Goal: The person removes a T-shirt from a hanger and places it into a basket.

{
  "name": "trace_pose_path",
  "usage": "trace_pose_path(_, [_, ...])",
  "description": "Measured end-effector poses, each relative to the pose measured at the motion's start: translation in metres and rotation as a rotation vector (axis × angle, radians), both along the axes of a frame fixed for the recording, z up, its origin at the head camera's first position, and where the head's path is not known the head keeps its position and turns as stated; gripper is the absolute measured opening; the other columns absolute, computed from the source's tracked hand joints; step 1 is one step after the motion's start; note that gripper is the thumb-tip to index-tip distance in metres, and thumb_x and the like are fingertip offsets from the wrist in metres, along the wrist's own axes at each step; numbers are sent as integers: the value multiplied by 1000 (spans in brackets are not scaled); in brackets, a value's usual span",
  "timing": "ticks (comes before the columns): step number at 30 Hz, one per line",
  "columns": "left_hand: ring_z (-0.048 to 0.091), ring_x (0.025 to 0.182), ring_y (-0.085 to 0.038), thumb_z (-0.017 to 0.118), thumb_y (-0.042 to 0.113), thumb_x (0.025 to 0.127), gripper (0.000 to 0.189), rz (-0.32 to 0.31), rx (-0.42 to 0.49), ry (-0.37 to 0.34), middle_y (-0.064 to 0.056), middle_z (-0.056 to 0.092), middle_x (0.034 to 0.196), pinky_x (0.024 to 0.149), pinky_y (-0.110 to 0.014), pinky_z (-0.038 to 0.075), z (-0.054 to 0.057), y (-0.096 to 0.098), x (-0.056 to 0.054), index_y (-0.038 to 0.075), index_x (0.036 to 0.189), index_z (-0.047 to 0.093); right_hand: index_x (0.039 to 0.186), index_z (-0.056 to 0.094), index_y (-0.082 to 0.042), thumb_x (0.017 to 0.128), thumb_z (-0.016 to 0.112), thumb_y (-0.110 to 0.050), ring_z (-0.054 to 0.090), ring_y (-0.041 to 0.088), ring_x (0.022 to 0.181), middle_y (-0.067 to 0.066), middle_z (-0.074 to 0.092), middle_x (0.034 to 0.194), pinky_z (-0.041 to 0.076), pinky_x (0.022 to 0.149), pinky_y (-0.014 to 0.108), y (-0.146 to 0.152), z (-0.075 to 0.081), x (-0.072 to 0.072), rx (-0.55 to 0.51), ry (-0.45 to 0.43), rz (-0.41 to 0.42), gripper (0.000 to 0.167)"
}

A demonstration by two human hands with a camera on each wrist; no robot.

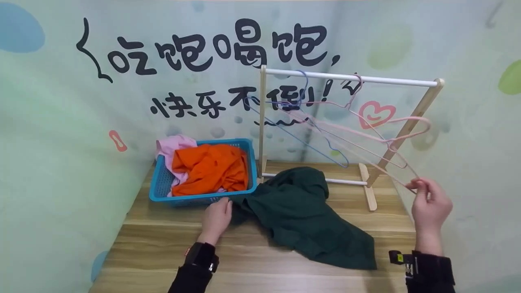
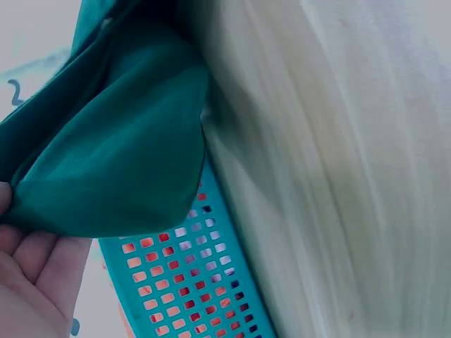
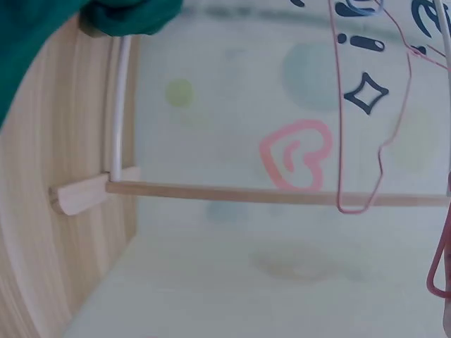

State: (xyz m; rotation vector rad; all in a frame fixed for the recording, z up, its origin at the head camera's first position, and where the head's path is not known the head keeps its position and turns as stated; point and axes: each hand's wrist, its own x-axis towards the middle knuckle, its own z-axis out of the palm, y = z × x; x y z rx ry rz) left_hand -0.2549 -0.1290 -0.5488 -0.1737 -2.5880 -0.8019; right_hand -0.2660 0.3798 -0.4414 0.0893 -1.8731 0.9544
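Note:
A dark green garment lies crumpled and spread across the table; its kind cannot be told. My left hand pinches its edge just in front of the basket, and in the left wrist view the green cloth hangs from those fingers. At the right, my right hand holds a pink clothes hanger by one end, tilted in the air before the rack. The right wrist view does not show the hand itself.
A wooden rack with a white top bar stands at the back. On it hang a blue hanger and another pink hanger. A blue basket at the left holds orange cloth and pink cloth. Walls enclose the table.

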Motion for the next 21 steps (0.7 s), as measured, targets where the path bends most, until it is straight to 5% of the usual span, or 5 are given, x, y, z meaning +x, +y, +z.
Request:
trace_pose_path(6, [63, 70, -29, 61, 19, 97, 15, -43, 25, -141, -8, 63, 77, 64, -43, 51, -6, -1, 7, 5, 92, 65, 89, 68, 10, 95, 64, -6, 57, -18, 82, -37, 58, 80, 40, 77, 10, 11, 16, 3, -45, -23, -92, 18])
trace_pose_path(11, [64, 107, -34, 63, 35, 95, 47, -42, 24, -262, -17, 66, 121, 93, -50, 50, -10, -1, 11, 2, 127, 61, 92, 69, 10, 97, 63, -13, 54, -22, 80, -32, 61, 79, 38, 73, 9, 16, 17, 2, -44, -61, -144, 24])
trace_pose_path(16, [53, 124, -37, 66, 44, 92, 65, -56, 4, -232, -19, 56, 138, 104, -52, 40, -11, 6, 12, 2, 140, 52, 92, 70, 6, 97, 64, -15, 50, -25, 75, -25, 63, 78, 34, 66, 9, 13, 18, -7, -12, -113, -161, 23])
trace_pose_path(21, [39, 136, -39, 67, 50, 90, 74, -92, -72, -174, -18, 44, 149, 110, -58, 30, -13, 21, 14, 6, 146, 47, 93, 70, 6, 97, 64, -14, 42, -29, 70, 9, 73, 78, 30, 62, 10, 3, 23, -23, 85, -153, -157, 21])
